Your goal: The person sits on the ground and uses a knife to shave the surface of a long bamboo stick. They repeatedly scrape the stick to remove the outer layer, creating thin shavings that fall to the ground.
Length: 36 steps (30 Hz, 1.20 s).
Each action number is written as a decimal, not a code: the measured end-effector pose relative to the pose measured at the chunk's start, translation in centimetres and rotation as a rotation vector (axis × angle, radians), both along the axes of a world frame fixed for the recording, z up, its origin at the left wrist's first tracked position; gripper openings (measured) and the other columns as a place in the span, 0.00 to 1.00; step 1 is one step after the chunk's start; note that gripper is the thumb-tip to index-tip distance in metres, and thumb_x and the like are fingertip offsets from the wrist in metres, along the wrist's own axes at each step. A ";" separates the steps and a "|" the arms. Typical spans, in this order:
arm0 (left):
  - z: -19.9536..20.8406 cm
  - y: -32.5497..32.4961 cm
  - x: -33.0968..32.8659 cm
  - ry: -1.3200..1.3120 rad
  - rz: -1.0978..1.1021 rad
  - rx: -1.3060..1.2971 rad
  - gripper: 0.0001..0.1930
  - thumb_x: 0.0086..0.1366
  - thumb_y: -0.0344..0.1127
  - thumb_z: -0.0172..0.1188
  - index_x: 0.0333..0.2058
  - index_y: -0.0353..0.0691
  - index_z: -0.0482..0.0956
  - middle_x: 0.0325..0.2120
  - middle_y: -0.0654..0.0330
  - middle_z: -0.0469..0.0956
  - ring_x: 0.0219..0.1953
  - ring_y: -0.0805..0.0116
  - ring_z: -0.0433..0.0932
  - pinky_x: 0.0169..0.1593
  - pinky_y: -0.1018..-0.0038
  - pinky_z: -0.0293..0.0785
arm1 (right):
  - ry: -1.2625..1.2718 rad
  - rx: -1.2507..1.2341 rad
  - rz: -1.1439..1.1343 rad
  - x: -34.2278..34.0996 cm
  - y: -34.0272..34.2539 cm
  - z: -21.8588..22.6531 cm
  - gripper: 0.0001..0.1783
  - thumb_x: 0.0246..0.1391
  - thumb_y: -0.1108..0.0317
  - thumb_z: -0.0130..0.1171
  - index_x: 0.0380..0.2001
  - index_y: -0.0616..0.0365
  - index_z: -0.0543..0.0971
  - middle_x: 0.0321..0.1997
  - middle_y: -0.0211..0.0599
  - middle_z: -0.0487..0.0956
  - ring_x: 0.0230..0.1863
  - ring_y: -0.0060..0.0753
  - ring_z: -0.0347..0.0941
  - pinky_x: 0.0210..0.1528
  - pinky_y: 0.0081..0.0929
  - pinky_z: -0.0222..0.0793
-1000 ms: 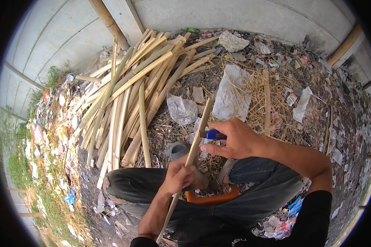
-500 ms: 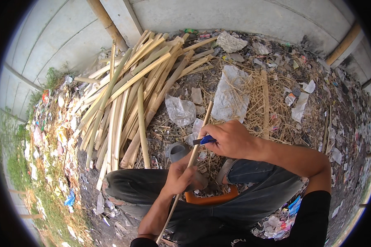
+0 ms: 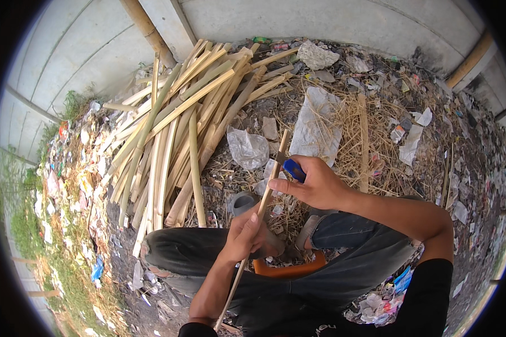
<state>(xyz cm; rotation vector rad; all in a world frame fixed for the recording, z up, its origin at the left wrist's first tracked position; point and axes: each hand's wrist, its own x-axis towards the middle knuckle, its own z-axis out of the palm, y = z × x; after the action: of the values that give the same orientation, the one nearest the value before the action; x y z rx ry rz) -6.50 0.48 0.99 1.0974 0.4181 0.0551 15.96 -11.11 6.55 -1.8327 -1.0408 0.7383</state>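
A long, thin bamboo strip [image 3: 266, 197] slants upward from near my left forearm to the middle of the view. My left hand [image 3: 243, 236] is closed around it partway along. Higher up, my right hand [image 3: 319, 184] grips the blue handle of a utility knife [image 3: 294, 169], its thumb laid against the strip. The knife's dark blade lies against the strip near its upper end. Between my bent legs in jeans [image 3: 320, 289], part of an orange thing [image 3: 289, 272] shows; most of it is hidden.
A big pile of split bamboo strips [image 3: 171, 132] lies at the left. A crumpled clear plastic bag [image 3: 247, 149], a pale sheet [image 3: 316, 126] and dry straw [image 3: 348, 143] are ahead. Litter covers the ground, up to a concrete wall [image 3: 320, 22].
My right hand has turned and shifted the knife up toward the strip's far end, with its thumb now on the strip. My left hand has moved slightly upward, still holding the strip.
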 end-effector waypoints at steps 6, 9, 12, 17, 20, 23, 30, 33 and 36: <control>-0.4 -1.0 0.6 -0.039 -0.038 0.087 0.34 0.80 0.54 0.50 0.75 0.38 0.59 0.17 0.68 0.62 0.15 0.80 0.59 0.20 0.81 0.59 | 0.275 0.050 0.029 1.2 0.3 -2.0 0.22 0.62 0.51 0.67 0.30 0.62 0.82 0.19 0.22 0.69 0.22 0.17 0.63 0.23 0.28 0.56; -0.5 -1.2 0.2 -0.028 -0.089 0.017 0.33 0.82 0.50 0.47 0.76 0.40 0.55 0.19 0.70 0.62 0.17 0.80 0.60 0.21 0.82 0.60 | 0.402 0.086 -0.084 3.7 0.8 -0.6 0.17 0.66 0.57 0.63 0.29 0.60 0.82 0.17 0.19 0.67 0.18 0.15 0.60 0.21 0.26 0.54; -0.4 -1.8 0.0 -0.035 -0.128 -0.100 0.32 0.81 0.48 0.49 0.75 0.39 0.57 0.20 0.69 0.63 0.16 0.80 0.60 0.21 0.82 0.61 | 0.540 0.212 -0.234 7.5 0.7 0.2 0.18 0.66 0.56 0.64 0.27 0.57 0.79 0.16 0.18 0.66 0.15 0.14 0.59 0.18 0.24 0.53; -0.7 -2.8 -0.1 -0.101 -0.165 -0.120 0.32 0.81 0.49 0.50 0.74 0.37 0.58 0.19 0.69 0.63 0.15 0.81 0.60 0.19 0.82 0.60 | 0.400 0.321 -0.400 12.1 0.1 0.1 0.20 0.66 0.53 0.66 0.26 0.55 0.77 0.15 0.17 0.64 0.14 0.13 0.59 0.17 0.22 0.51; -1.1 -3.0 0.0 -0.123 -0.138 -0.142 0.32 0.81 0.49 0.49 0.74 0.36 0.58 0.19 0.69 0.62 0.14 0.81 0.58 0.18 0.82 0.57 | 0.273 0.227 -0.377 11.3 -0.2 0.4 0.21 0.65 0.51 0.68 0.27 0.56 0.77 0.16 0.17 0.64 0.15 0.14 0.58 0.19 0.24 0.52; -0.9 -2.3 -0.2 -0.074 -0.085 -0.157 0.32 0.81 0.48 0.48 0.75 0.37 0.58 0.18 0.70 0.59 0.14 0.81 0.55 0.17 0.81 0.54 | 0.177 0.130 -0.232 7.9 0.3 -0.6 0.23 0.63 0.48 0.69 0.29 0.58 0.79 0.17 0.17 0.64 0.17 0.16 0.58 0.21 0.26 0.53; -0.8 -1.2 0.0 -0.080 -0.051 -0.334 0.32 0.81 0.52 0.46 0.74 0.37 0.59 0.17 0.72 0.54 0.14 0.81 0.51 0.17 0.81 0.49 | -0.160 0.001 0.106 0.8 -0.6 0.1 0.29 0.64 0.41 0.64 0.39 0.63 0.80 0.22 0.38 0.80 0.20 0.45 0.77 0.26 0.44 0.68; -0.7 -0.9 -0.3 -0.086 -0.065 -0.411 0.33 0.81 0.53 0.46 0.74 0.36 0.59 0.17 0.71 0.54 0.13 0.82 0.50 0.17 0.81 0.49 | -0.332 -0.023 0.021 2.6 -0.3 0.8 0.26 0.72 0.46 0.52 0.37 0.62 0.79 0.22 0.49 0.80 0.23 0.56 0.79 0.29 0.52 0.70; -0.9 -1.0 -0.6 -0.065 -0.088 -0.431 0.32 0.81 0.53 0.46 0.74 0.36 0.59 0.16 0.71 0.54 0.12 0.81 0.49 0.17 0.80 0.49 | -0.507 -0.001 -0.091 6.7 0.2 1.4 0.25 0.75 0.50 0.47 0.37 0.62 0.80 0.18 0.49 0.77 0.23 0.58 0.77 0.27 0.53 0.69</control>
<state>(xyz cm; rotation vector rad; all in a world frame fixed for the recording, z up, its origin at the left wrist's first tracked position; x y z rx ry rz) -7.06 -0.54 0.09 0.6860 0.3042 -0.0748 22.64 -10.86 7.92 -2.1080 -1.2582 0.2160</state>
